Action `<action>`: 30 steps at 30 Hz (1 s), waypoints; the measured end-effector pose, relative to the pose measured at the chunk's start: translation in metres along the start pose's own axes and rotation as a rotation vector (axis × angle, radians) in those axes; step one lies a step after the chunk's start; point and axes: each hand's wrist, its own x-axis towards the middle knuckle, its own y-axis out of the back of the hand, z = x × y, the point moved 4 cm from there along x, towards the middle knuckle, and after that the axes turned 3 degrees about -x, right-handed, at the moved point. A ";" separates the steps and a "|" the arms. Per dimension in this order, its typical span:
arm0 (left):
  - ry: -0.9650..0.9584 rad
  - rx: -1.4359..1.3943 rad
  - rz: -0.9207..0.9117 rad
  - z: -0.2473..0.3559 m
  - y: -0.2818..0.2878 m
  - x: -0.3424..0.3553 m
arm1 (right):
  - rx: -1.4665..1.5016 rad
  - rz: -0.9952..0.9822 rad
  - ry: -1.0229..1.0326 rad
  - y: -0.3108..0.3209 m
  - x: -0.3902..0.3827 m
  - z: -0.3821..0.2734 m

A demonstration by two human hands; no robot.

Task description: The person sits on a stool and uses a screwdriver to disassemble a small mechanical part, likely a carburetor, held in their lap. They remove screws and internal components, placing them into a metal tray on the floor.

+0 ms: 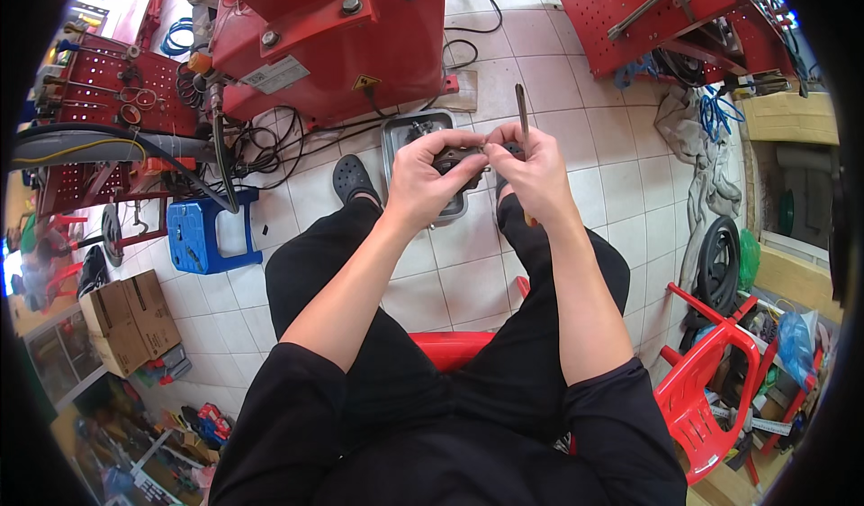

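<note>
Component (458,159), dark metal, gripped by my left hand (425,175) over the grey tray (387,151) while my right hand (540,171) held a slim tool (521,106), seemed stiff, fairly heavy, possibly greasy, and best taken by its edges.

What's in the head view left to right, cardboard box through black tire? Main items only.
Cardboard box → blue stool → dark clog → left hand, gripping a dark metal part → right hand, holding a slim metal tool → black tire.
</note>
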 end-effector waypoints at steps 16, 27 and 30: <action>-0.161 0.062 0.030 0.006 -0.007 -0.006 | -0.273 0.243 0.073 -0.003 -0.008 -0.008; -0.198 0.053 0.043 0.002 -0.009 -0.007 | -0.228 0.320 0.085 -0.007 -0.009 -0.009; -0.226 0.079 0.064 0.002 -0.011 -0.007 | -0.213 0.326 0.096 -0.007 -0.009 -0.011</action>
